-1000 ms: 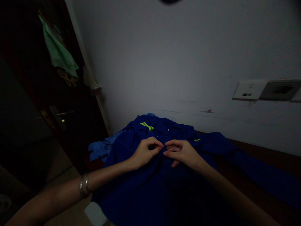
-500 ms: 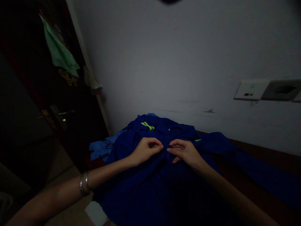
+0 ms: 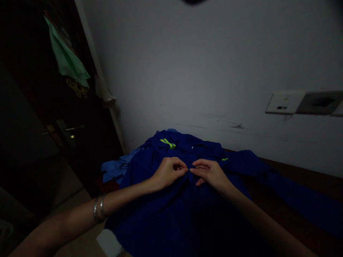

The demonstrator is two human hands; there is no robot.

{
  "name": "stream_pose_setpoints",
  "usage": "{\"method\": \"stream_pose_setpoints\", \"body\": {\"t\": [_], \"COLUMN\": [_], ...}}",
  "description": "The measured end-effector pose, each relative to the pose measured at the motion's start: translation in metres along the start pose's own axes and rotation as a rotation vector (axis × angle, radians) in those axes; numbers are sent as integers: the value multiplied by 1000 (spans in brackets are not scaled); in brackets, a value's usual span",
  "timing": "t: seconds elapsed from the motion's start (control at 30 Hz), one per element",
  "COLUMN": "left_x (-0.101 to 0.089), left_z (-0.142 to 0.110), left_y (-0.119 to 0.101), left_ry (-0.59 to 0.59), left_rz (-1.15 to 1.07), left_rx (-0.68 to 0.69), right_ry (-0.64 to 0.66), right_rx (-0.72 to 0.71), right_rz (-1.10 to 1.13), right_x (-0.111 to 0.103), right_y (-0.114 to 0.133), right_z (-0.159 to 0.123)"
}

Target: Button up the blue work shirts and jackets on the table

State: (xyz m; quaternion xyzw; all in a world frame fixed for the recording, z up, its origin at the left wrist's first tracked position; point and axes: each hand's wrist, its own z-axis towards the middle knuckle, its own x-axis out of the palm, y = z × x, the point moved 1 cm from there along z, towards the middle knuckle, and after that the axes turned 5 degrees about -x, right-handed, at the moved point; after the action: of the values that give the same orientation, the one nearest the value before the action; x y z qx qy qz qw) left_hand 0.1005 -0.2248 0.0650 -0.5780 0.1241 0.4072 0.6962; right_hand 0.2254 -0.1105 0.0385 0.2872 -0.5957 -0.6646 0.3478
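Observation:
A dark blue jacket [image 3: 160, 210] with yellow-green reflective strips lies spread over a dark surface, one sleeve stretched out to the right. My left hand [image 3: 171, 171] pinches the cloth at the front middle, thumb against forefinger. Close beside it, my right hand [image 3: 210, 173] pinches the same part of the jacket, its lower fingers curled. The fingertips of both hands almost meet. Whether a button or only cloth lies between them is too dark and small to tell.
Lighter blue cloth [image 3: 115, 169] lies under the jacket at the left. Behind stands a pale wall [image 3: 187, 71] with a socket plate [image 3: 285, 102]. On the left is a dark door [image 3: 88, 142] with a handle [image 3: 75, 127] and a hanging green cloth [image 3: 65, 57]. A white object [image 3: 108, 242] sits low at the left.
My left hand has shifted slightly to the right, so its fingertips are closer to those of my right hand. My right hand and the jacket have hardly moved.

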Motion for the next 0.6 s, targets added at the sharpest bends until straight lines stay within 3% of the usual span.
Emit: {"method": "stream_pose_setpoints", "body": {"t": [0.3,0.47,0.53,0.6], "left_x": [-3,-8,-14,-20], "left_z": [0,-1,-1,-3], "left_y": [10,15,19,24], "left_ry": [81,86,174,390], "left_rz": [-33,-111,-119,-95], "left_rx": [-93,-181,-214,-230], "right_ry": [-2,-43,-6,74], "right_rx": [-50,-78,-65,-12], "right_rz": [-205,-348,-411,-493], "right_x": [10,-6,-19,-34], "right_y": [13,13,9,4], "right_z": [-7,-4,-2,-2]}}
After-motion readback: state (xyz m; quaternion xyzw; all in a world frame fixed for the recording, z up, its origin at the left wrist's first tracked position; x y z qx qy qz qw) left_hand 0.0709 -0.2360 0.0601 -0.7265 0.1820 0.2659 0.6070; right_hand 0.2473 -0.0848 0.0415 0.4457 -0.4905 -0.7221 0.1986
